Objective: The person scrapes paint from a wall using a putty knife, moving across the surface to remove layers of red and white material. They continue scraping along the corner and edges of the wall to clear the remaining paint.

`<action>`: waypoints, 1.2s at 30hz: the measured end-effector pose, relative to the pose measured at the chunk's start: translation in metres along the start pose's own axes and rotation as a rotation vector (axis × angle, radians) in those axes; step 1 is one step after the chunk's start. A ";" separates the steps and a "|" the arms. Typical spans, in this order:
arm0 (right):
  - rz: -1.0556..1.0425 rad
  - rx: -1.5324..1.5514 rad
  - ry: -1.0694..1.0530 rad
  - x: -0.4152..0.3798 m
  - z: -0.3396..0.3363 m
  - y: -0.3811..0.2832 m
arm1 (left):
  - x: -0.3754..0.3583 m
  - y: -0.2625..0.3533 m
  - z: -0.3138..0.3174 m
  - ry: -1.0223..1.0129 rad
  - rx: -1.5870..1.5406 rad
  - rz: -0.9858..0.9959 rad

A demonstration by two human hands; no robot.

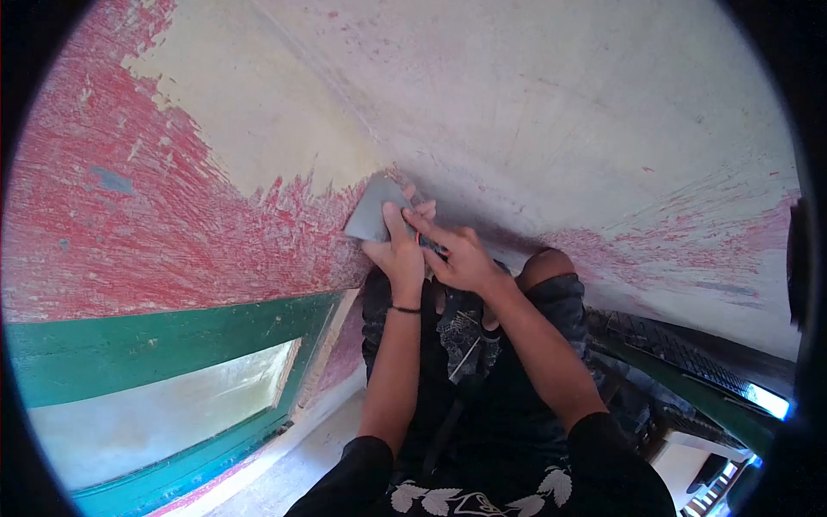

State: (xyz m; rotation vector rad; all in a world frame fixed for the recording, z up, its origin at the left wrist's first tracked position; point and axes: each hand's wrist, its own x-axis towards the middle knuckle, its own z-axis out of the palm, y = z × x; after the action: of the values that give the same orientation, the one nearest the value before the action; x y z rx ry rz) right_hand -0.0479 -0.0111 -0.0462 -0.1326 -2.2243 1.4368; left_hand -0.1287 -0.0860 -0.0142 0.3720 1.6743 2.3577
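Observation:
A wide grey scraper [370, 214] lies with its blade near the wall corner, where scraped pale plaster meets red paint. My left hand [401, 250] grips the blade, its thumb on the face and other fingers partly hidden. My right hand [463, 257] is closed around the dark handle [428, 245], which has an orange part. The red-painted wall [189, 215], streaked with scratches, is to the left of both hands. To the right runs a whitish wall [560, 129] with pink traces low down.
Below the red wall is a green frame [172, 345] with a pale pane [172, 414]. My knees and dark clothing [482, 405] are under my hands. At the lower right run dark green beams [689, 388] beside a dark mesh-like surface.

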 end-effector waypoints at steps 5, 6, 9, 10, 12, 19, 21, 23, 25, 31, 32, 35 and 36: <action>-0.036 -0.038 0.040 -0.003 0.003 -0.003 | -0.002 0.002 0.001 0.014 -0.005 0.012; -0.032 -0.040 0.024 -0.001 0.002 -0.004 | -0.001 0.004 0.001 0.015 -0.010 0.012; 0.002 -0.043 -0.007 0.001 0.001 -0.005 | 0.003 0.003 -0.002 0.018 -0.006 0.006; 0.024 -0.045 -0.013 0.003 -0.001 -0.007 | 0.004 0.006 0.002 0.025 0.003 0.002; -0.007 -0.034 0.020 0.003 0.001 -0.007 | 0.003 0.006 0.002 0.029 -0.001 -0.008; -0.006 0.032 0.052 0.000 0.006 -0.014 | 0.002 0.003 -0.007 0.023 0.002 -0.033; -0.025 0.025 0.055 0.005 0.000 -0.014 | 0.005 0.004 -0.001 0.029 -0.020 -0.024; -0.043 0.017 0.055 -0.004 0.006 -0.010 | -0.003 0.004 -0.007 0.030 -0.015 -0.029; 0.085 0.012 -0.009 0.010 -0.004 -0.017 | 0.009 0.005 -0.001 0.007 -0.019 -0.017; 0.086 -0.029 0.002 0.007 -0.003 -0.014 | 0.002 -0.001 0.002 0.022 -0.019 -0.032; 0.094 -0.025 -0.002 0.005 0.000 -0.007 | 0.001 -0.009 -0.003 0.028 -0.023 -0.041; 0.202 -0.032 -0.052 0.017 -0.005 -0.010 | 0.011 -0.001 0.004 0.001 -0.019 -0.033; 0.284 -0.049 -0.094 0.022 -0.007 -0.014 | 0.007 -0.001 0.002 0.004 -0.010 -0.036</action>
State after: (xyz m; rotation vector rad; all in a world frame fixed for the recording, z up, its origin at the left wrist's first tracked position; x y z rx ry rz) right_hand -0.0613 -0.0040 -0.0239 -0.4205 -2.3932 1.5626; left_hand -0.1347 -0.0812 -0.0141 0.3327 1.6562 2.3413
